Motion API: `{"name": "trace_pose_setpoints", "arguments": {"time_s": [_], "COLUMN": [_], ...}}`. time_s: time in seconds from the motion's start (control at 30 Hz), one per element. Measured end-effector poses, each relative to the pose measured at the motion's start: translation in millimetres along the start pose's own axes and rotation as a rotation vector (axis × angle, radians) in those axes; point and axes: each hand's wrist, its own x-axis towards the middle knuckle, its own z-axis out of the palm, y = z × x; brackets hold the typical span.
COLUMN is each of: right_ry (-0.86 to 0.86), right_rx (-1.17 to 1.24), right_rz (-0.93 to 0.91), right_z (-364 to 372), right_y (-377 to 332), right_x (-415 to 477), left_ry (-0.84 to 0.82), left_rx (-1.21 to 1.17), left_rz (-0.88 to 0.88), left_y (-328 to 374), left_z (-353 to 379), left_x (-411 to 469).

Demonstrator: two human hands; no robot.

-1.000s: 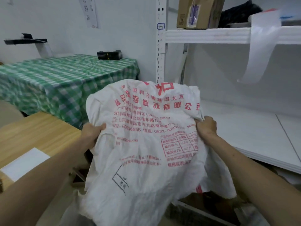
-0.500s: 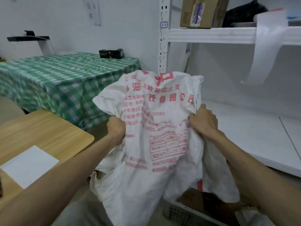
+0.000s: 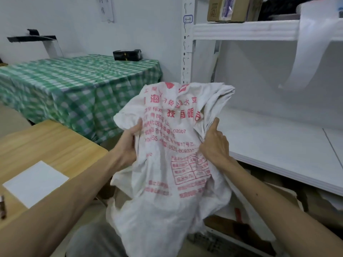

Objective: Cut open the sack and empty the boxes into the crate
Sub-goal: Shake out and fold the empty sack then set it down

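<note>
You have the sack [image 3: 172, 154] lifted in front of your chest, upside-down by the look of it: the gathered top edge stands up between your hands and the loose body hangs down toward the crate [image 3: 219, 240] at the bottom right of the view. Holding it high and over the crate makes sense if the aim is to let whatever is left slide out of the lower end; I judge the emptying is well along, since the cloth hangs slack and flat with no boxy bulges showing.

Your left hand [image 3: 128, 143] has its grip closed on the sack's left edge, thumb lying over the front of the cloth and fingers hidden behind it. Your right hand [image 3: 213, 143] pinches a bunch of folds on the right side, thumb pointing up along the crease. Both grips sit at about the same height, which keeps the mouth end spread and the weight balanced.

The sack itself is white woven material, much crumpled, printed in red characters with a boxed table lower down. Its bottom part is blurred, so I cannot tell where the cut opening is.

In the crate you can make out dark brown shapes, probably boxes, though they are too dim to be sure. The wooden worktop [image 3: 55, 145] to your left carries a white sheet [image 3: 35, 182]; the white shelf [image 3: 278, 138] stands to your right.
</note>
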Motion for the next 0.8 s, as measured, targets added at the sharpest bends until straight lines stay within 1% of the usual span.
{"name": "trace_pose_setpoints", "arguments": {"time_s": [0.03,0.1,0.13,0.2,0.27,0.3,0.37,0.47,0.53,0.57,0.6,0.63,0.67,0.73,0.77,0.8], "right_ry": [0.012,0.029,0.042,0.084,0.124,0.144,0.192,0.234,0.220,0.181,0.128,0.062,-0.012,-0.196,-0.298,-0.391], "right_rx": [-0.047,-0.089,-0.092,-0.073,-0.057,-0.047,-0.018,0.003,0.008,0.001,-0.008,-0.025,-0.052,-0.068,-0.060,-0.039], "right_rz": [-0.018,-0.063,-0.092,-0.138,-0.168,-0.176,-0.174,-0.148,-0.156,-0.163,-0.171,-0.174,-0.178,-0.187,-0.191,-0.198], "right_z": [3,11,14,15,8,3,-7,-12,-7,-3,0,3,5,5,2,3], "right_y": [2,-3,-7,-14,-17,-16,-13,-23,-40,-50,-58,-65,-71,-79,-82,-85], "right_x": [1,1,-1,-4,-7,-8,-10,-14,-20,-22,-25,-26,-27,-26,-24,-23], "left_ry": [0.062,0.221,0.367,0.613,0.769,0.816,0.855,0.869,0.835,0.794,0.721,0.616,0.469,0.108,-0.009,-0.065], "left_rx": [0.029,0.326,0.507,0.754,0.893,0.953,1.056,1.163,1.179,1.143,1.036,0.856,0.601,0.094,-0.088,-0.177], "left_rz": [-0.016,0.017,0.065,0.158,0.215,0.238,0.317,0.391,0.441,0.477,0.503,0.493,0.418,0.178,0.100,0.077], "left_y": [-2,-11,-17,-27,-28,-27,-27,-35,-43,-46,-49,-48,-44,-33,-27,-25], "left_z": [7,26,33,43,39,37,36,36,43,50,56,61,65,65,63,59], "left_x": [-4,2,10,24,35,38,40,42,43,41,40,37,33,23,19,19]}}
